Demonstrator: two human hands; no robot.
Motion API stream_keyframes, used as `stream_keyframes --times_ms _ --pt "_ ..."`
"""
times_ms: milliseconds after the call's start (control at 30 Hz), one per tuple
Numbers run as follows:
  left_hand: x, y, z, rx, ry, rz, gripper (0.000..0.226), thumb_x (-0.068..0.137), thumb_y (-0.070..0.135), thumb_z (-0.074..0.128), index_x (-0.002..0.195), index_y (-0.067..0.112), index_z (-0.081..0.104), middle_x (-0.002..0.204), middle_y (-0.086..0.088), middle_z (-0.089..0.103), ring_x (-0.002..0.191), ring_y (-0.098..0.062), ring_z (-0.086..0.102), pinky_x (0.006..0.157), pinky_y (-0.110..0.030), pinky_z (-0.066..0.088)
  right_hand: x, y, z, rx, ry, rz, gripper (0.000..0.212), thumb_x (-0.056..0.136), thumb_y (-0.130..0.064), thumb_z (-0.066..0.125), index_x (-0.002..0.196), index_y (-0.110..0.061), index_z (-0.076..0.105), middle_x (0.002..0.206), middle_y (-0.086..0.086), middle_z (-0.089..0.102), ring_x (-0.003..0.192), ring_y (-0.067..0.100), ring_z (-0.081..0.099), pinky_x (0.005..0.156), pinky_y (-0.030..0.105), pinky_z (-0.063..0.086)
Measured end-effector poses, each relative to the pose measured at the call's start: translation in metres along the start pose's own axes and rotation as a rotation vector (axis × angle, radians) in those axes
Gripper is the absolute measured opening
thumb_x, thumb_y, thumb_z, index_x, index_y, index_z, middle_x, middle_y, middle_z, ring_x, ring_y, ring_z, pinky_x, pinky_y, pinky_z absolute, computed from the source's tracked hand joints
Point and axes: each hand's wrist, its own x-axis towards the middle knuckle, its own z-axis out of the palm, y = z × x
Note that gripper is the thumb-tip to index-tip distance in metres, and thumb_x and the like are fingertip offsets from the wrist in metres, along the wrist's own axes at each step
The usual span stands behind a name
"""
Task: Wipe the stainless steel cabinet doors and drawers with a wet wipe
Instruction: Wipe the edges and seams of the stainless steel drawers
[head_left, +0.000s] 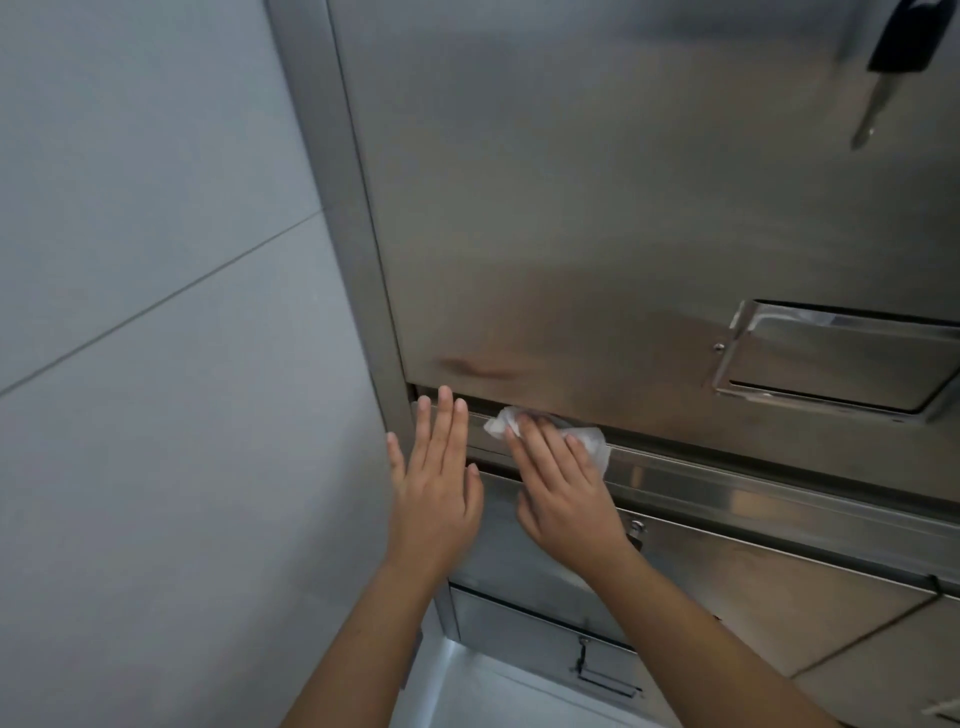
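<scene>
At centre frame, a wet wipe (594, 442) is pressed by the right hand (563, 499), fingers straight, onto the ledge (727, 480) under the steel cabinet door (571, 208); the left hand (436, 486) is laid flat beside it, fingers extended. A rightward sweep seems needed next

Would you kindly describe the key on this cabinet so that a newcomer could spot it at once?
Start at the large brushed stainless steel cabinet door that fills the upper part of the view. Go to its top right corner, high above the recessed rectangular steel pull. There hangs the silver key with a black head, the only thing dangling from that panel.
</scene>
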Motion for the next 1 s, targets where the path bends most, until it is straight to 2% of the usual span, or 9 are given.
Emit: stream_keyframes --times_ms 133,233,433,567,633,767,867,933,1000 --pt "-0.002 0.029 0.01 -0.031 -0.015 0.047 0.062 0.085 0.021 0.035 0.144 0.003 0.026 0.15 -0.012 0.022 0.137 -0.035 0.022 0.101 -0.063 0.01 -0.04 0.04 -0.007 0.017 0.087 0.093 0.059 0.078 -0.018 0.045 0.136 -0.008 0.043 0.137 0.014 0.048 0.129 0.025 0.037 0.106 0.041 0.027" --pt "-0.004 0.053 0.015 -0.046 -0.017 0.125 0.061 0.085 0.02 0.036 0.143 0.005 0.024 0.15 -0.011 0.024 0.137 -0.033 0.024 0.101 -0.062 0.01 -0.054 0.057 -0.019 0.059 0.123 0.139 0.056 0.077 -0.017 0.046 0.131 -0.007 0.052 0.131 0.016 0.054 0.124 0.026 0.041 0.103 0.04 0.029" --pt "-0.003 0.092 0.018 -0.092 -0.015 0.188 0.06 0.088 0.023 0.035 0.144 0.009 0.02 0.152 -0.008 0.02 0.142 -0.019 0.012 0.104 -0.062 0.009 -0.039 0.048 -0.03 0.216 0.069 0.1 0.046 0.087 -0.024 0.043 0.127 -0.005 0.056 0.133 0.013 0.053 0.124 0.026 0.049 0.104 0.04 0.031" --pt "0.0 0.111 0.016 -0.103 -0.005 0.23 0.06 0.085 0.02 0.036 0.142 0.004 0.03 0.149 -0.01 0.024 0.138 -0.029 0.023 0.099 -0.064 0.011 -0.063 0.073 -0.034 0.148 0.051 0.113 0.051 0.08 -0.021 0.045 0.128 -0.009 0.056 0.13 0.012 0.055 0.122 0.025 0.049 0.103 0.04 0.034" --pt "-0.001 0.121 0.018 -0.116 -0.017 0.235 0.061 0.085 0.02 0.037 0.142 0.002 0.03 0.15 -0.011 0.024 0.136 -0.034 0.024 0.099 -0.064 0.011 -0.086 0.095 -0.036 0.088 0.058 0.136 0.057 0.076 -0.02 0.047 0.132 -0.012 0.053 0.129 0.014 0.055 0.122 0.025 0.044 0.105 0.04 0.028" --pt "-0.009 0.147 0.02 -0.145 -0.106 0.232 0.062 0.085 0.022 0.035 0.143 0.003 0.026 0.15 -0.011 0.024 0.136 -0.035 0.024 0.098 -0.063 0.014 -0.132 0.138 -0.047 0.025 0.087 0.209 0.061 0.076 -0.017 0.048 0.136 -0.017 0.042 0.128 0.016 0.054 0.123 0.028 0.041 0.107 0.042 0.025" --pt "-0.014 0.165 0.019 -0.132 -0.151 0.26 0.061 0.084 0.023 0.035 0.142 0.004 0.031 0.149 -0.012 0.028 0.135 -0.035 0.027 0.097 -0.064 0.018 -0.149 0.156 -0.059 0.049 0.086 0.242 0.058 0.077 -0.017 0.047 0.135 -0.016 0.043 0.126 0.018 0.054 0.123 0.029 0.041 0.105 0.045 0.028" --pt "-0.015 0.176 0.018 -0.127 -0.143 0.294 0.061 0.084 0.021 0.041 0.142 0.004 0.031 0.15 -0.011 0.027 0.136 -0.035 0.026 0.097 -0.064 0.018 -0.15 0.157 -0.065 0.131 0.114 0.288 0.055 0.077 -0.016 0.047 0.132 -0.012 0.049 0.123 0.019 0.056 0.121 0.029 0.042 0.103 0.048 0.032" --pt "-0.015 0.187 0.017 -0.144 -0.131 0.31 0.068 0.083 0.015 0.058 0.143 0.005 0.027 0.151 -0.01 0.024 0.137 -0.035 0.023 0.097 -0.064 0.016 -0.145 0.15 -0.069 0.206 0.154 0.35 0.052 0.076 -0.016 0.049 0.126 -0.007 0.056 0.119 0.02 0.058 0.119 0.029 0.042 0.102 0.051 0.032"
